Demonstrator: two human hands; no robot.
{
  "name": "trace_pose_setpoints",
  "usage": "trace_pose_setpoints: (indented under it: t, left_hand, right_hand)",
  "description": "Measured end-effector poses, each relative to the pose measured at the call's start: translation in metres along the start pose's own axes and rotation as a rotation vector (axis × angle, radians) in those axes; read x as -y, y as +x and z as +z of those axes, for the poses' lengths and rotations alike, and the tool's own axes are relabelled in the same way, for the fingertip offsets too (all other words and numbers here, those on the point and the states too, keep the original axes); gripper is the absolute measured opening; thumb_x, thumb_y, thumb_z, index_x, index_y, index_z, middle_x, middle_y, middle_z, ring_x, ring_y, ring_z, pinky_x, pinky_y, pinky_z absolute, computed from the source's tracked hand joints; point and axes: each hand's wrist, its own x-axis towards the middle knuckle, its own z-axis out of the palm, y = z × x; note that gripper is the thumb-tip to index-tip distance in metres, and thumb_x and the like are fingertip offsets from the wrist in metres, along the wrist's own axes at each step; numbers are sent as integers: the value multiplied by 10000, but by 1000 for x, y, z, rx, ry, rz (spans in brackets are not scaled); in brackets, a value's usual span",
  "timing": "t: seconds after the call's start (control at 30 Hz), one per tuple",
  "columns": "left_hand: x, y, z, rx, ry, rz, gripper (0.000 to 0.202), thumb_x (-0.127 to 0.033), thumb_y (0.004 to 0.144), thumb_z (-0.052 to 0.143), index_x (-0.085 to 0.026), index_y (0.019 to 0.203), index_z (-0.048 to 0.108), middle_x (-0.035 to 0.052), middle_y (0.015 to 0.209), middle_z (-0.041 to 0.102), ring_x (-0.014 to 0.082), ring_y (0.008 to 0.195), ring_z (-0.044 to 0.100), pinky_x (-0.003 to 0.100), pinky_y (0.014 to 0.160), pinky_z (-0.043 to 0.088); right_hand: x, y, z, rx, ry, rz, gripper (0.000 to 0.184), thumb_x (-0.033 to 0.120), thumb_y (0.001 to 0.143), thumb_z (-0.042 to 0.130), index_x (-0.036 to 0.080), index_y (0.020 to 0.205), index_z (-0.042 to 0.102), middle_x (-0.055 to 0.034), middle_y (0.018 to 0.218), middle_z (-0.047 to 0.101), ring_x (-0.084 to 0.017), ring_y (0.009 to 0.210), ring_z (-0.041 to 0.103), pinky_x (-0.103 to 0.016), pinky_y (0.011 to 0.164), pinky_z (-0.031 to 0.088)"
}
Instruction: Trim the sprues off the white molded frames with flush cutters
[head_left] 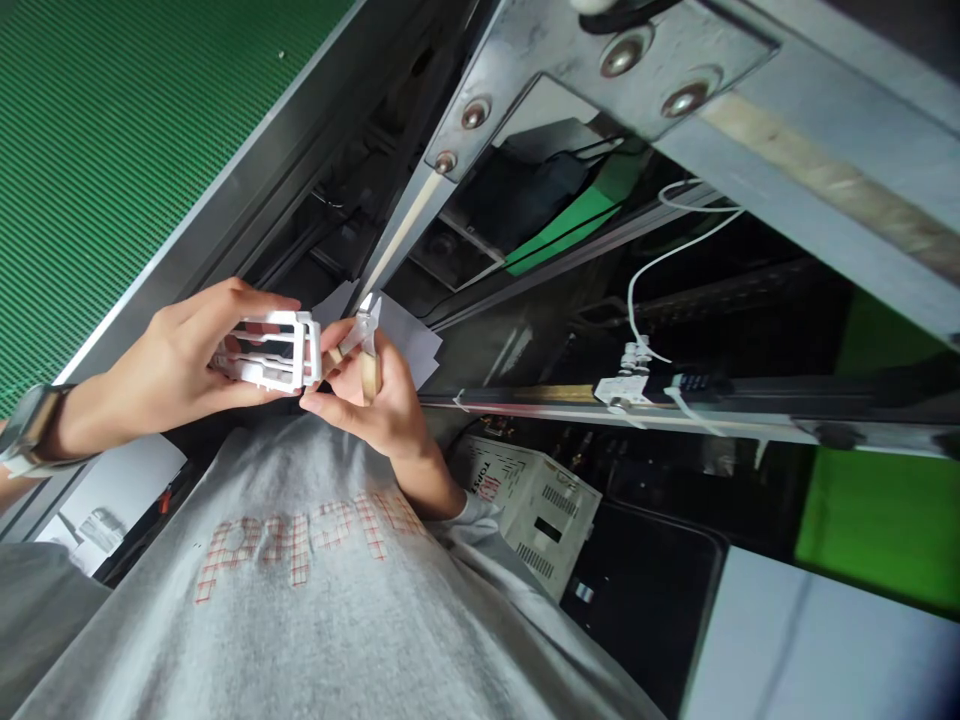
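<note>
My left hand [184, 355], with a watch on its wrist, is closed around a white plastic frame [300, 350] with open slots and thin bars. In my right hand [390, 400] is a pair of nippers [366, 325] with pale yellow handles. Their metal jaws point up and away from the frame. The fingertips of my right hand come up to the frame's right end; I cannot tell whether they press on it. Both hands are in front of my grey shirt.
A green ribbed conveyor belt [135, 140] with a metal edge lies to the left. Aluminium beams [555, 90] with bolts cross the upper right. Below them are a white cable [634, 290], a beige electrical box [536, 505] and a white panel [817, 640].
</note>
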Motion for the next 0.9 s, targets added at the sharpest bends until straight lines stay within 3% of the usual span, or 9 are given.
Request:
trace_pose_setpoints:
  t: [0.13,0.27,0.47,0.67,0.77,0.9]
  left_hand:
    - [0,1,0,44,-63,-25,564,-523,960,669,-45,1247,577,145,1052,720,115,833,704,156,707,565]
    - [0,2,1,69,-103,-38,531,-548,963,652,-78,1200,583,108,1003,723,99,778,691,153,661,548]
    - [-4,0,3,22,173,-5,445,-479,987,653,-104,1214,578,76,935,696,141,786,661,236,691,533]
    - [-6,-2,2,38,445,61,458,-457,992,643,-84,1249,576,101,941,711,198,724,624,313,632,487]
    - [-5,-1,2,40,289,18,459,-460,988,653,-77,1229,579,97,950,703,171,757,641,271,654,502]
    - [-4,1,1,101,-37,-110,524,-558,975,622,-98,1223,577,97,1006,713,123,769,667,203,660,533]
  right_hand:
    - [-4,3,3,-73,-110,-47,570,549,718,851,323,1147,552,0,978,592,-169,812,617,-373,777,627]
    - [-2,5,5,-23,-122,-5,637,674,712,795,309,1170,545,-23,1013,615,-201,908,653,-401,845,634]
    - [3,5,7,-85,-160,-37,473,538,788,786,298,1121,552,-11,1017,636,-176,883,656,-352,821,618]
    - [-2,7,6,-135,-202,63,366,595,876,638,275,1027,544,28,827,549,-130,651,527,-296,620,546]
    - [-6,8,3,-63,-160,35,462,655,824,677,292,1075,538,12,903,568,-155,748,587,-323,694,576]
    - [-10,7,1,-3,-58,-24,668,556,705,849,339,1233,502,0,1046,577,-171,887,641,-360,825,607]
